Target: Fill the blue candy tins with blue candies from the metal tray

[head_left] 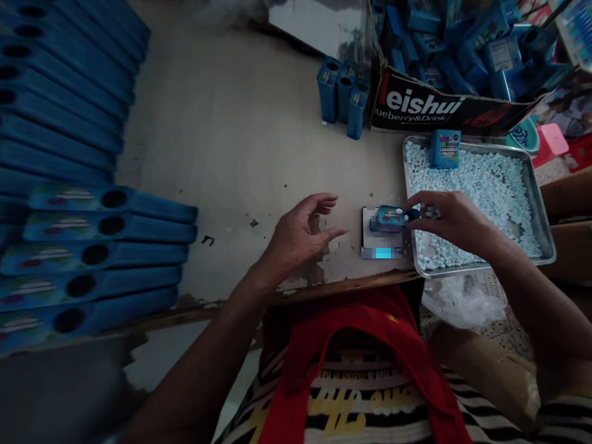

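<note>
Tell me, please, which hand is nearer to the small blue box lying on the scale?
Right. The right hand pinches the small blue box at its right end; the left hand hovers open to its left, clear of it.

**Figure: the worker's own body, viewed from the head camera.** The left hand (300, 237) and right hand (451, 219) were bare, and both forearms were uncovered as far as they showed. A striped sleeve (567, 419) in black and white covered the right upper arm at the lower corner of the view. The torso wore a striped shirt (398, 425) in the same black and white horizontal bands. Large yellow lettering (337, 413) was printed across its front, partly hidden and not legible. Over the shirt lay a red garment (333, 320), apron-like, whose broad red bands formed a loop on the chest. A small yellow mark (392, 319) sat near its upper edge.
</note>
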A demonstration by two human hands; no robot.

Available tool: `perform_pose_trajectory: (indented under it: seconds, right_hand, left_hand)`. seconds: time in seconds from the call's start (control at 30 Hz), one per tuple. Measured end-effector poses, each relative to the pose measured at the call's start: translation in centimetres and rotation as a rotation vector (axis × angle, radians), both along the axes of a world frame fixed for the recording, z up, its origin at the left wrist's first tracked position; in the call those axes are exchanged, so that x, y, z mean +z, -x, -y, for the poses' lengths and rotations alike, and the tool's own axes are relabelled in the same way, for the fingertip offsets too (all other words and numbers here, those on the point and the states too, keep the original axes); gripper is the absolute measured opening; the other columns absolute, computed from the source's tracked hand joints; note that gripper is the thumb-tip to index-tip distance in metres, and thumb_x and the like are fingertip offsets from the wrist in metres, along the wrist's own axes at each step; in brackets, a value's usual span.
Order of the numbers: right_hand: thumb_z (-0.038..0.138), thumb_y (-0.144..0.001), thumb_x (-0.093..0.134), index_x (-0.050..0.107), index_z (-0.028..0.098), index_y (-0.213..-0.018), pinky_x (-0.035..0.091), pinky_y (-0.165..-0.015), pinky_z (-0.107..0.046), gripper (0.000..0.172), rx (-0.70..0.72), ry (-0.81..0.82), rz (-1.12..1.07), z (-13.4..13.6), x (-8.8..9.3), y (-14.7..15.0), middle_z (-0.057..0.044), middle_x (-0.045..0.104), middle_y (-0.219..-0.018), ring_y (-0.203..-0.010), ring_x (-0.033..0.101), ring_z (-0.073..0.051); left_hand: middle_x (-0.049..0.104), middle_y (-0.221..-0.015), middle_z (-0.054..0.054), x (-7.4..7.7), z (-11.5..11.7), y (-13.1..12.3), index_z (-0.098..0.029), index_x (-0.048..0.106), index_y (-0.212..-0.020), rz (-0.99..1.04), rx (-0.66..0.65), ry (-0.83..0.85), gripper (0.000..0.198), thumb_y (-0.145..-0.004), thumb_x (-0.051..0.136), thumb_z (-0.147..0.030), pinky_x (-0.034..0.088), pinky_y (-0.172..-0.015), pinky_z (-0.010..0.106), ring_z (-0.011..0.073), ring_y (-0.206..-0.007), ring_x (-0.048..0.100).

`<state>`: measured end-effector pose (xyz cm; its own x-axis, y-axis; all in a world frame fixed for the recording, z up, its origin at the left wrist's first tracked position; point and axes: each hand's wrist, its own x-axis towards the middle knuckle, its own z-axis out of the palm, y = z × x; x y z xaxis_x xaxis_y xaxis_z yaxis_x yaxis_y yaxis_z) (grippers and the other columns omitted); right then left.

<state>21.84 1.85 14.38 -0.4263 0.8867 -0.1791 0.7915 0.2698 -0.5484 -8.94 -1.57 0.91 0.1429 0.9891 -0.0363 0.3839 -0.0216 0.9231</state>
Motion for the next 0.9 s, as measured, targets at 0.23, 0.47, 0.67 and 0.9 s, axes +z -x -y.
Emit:
perform_pose_trajectory:
  seconds: [0.23, 0.47, 0.67, 0.9]
  right_hand:
    - [0.045, -0.092, 0.086, 0.084, 0.021, -0.100, 0.031, -0.056, -0.027, 0.025, -0.313, 0.209, -0.388, 0.0, -0.4, -1.1, 0.002, 0.059, -0.068, -0.060, 0.045, -0.012]
    - [0.021, -0.078, 0.088, 0.079, 0.019, -0.101, 0.051, -0.058, -0.017, 0.025, -0.925, 0.454, -0.929, 0.7, -3.4, -7.8, -0.001, 0.069, -0.081, -0.068, 0.060, -0.009]
    - [0.012, -0.073, 0.091, 0.085, 0.013, -0.102, 0.054, -0.057, -0.014, 0.030, -0.967, 0.523, -0.861, 3.0, -5.6, -9.2, -0.007, 0.077, -0.087, -0.071, 0.065, -0.009]
    - [0.041, -0.069, 0.109, 0.082, 0.017, -0.087, 0.034, -0.044, -0.015, 0.041, -0.759, 0.538, -0.869, 3.5, -6.4, -8.9, 0.000, 0.066, -0.070, -0.056, 0.047, -0.005]
  left_hand:
    - [0.076, -0.140, 0.011, -0.5, -0.4, 1.1, -0.026, 0.069, -0.141, 0.035, 0.036, -0.022, 0.062, -0.085, 0.090, -0.043, 0.062, -0.115, 0.050, 0.0300, -0.123, 0.075]
    - [0.077, -0.136, 0.010, -0.1, 0.2, 1.4, -0.024, 0.072, -0.136, -0.010, 0.052, -0.013, 0.053, -0.087, 0.086, -0.040, 0.064, -0.113, 0.044, 0.0270, -0.122, 0.075]
    - [0.080, -0.127, 0.006, 2.6, 0.0, -1.0, -0.024, 0.077, -0.126, -0.029, 0.068, -0.184, 0.035, -0.094, 0.083, -0.036, 0.063, -0.113, 0.042, 0.0246, -0.118, 0.076]
    - [0.080, -0.115, 0.004, 6.1, -1.1, -5.1, -0.025, 0.079, -0.110, -0.212, -0.066, -0.459, 0.010, -0.101, 0.079, -0.030, 0.062, -0.108, 0.040, 0.0236, -0.114, 0.075]
